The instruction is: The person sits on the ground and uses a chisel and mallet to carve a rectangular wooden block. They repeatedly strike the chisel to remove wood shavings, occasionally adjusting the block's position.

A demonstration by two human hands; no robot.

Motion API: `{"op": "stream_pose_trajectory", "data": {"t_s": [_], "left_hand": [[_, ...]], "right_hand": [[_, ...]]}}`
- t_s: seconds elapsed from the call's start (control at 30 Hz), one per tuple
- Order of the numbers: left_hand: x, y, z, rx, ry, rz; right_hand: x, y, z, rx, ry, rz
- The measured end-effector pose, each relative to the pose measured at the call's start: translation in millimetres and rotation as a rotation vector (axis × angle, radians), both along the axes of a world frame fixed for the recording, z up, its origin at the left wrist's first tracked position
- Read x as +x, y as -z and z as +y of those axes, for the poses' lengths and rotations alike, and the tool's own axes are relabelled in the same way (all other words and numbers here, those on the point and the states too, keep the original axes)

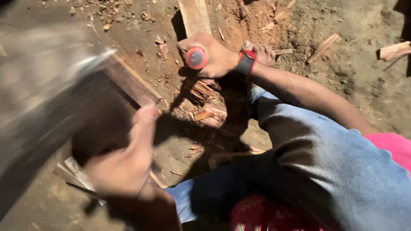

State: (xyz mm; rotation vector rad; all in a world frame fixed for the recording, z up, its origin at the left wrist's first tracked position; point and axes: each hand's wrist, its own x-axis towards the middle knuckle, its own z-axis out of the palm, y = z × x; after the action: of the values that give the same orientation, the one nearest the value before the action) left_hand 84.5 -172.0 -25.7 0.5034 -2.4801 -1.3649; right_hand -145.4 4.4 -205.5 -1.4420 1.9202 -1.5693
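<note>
My right hand is closed around a tool with a round red handle end. It holds the tool upright over a splintered patch of wood. There is a black and red band on that wrist. My left hand, low at the left, grips the dark handle of a big tool. That tool reaches up to the left and is smeared by motion, so I cannot tell its kind. Below it a long wooden plank lies diagonally.
A pale wooden board lies on the dirt beyond my right hand. My bare toes rest behind the wrist, and my knee in blue jeans fills the right. Wood chips and offcuts litter the reddish soil. Another offcut lies at the far right.
</note>
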Motion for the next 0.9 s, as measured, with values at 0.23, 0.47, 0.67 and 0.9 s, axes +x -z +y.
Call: {"op": "stream_pose_trajectory", "data": {"t_s": [0.23,0.47,0.67,0.9], "left_hand": [[-38.4,89.1,-3.4,-0.475,0.429,-0.243],[-19.4,92.8,15.1,0.03,-0.052,0.09],[-31.7,94.0,34.0,0.132,0.011,0.613],[-26.9,147.6,38.4,0.376,-0.066,0.674]], "right_hand": [[-5.9,2.9,5.0,-0.126,-0.04,-0.065],[-16.0,24.0,6.3,-0.182,0.131,0.137],[-41.5,14.3,28.0,-0.453,0.369,-0.61],[-23.3,-32.7,-4.1,-0.187,0.122,0.058]]}}
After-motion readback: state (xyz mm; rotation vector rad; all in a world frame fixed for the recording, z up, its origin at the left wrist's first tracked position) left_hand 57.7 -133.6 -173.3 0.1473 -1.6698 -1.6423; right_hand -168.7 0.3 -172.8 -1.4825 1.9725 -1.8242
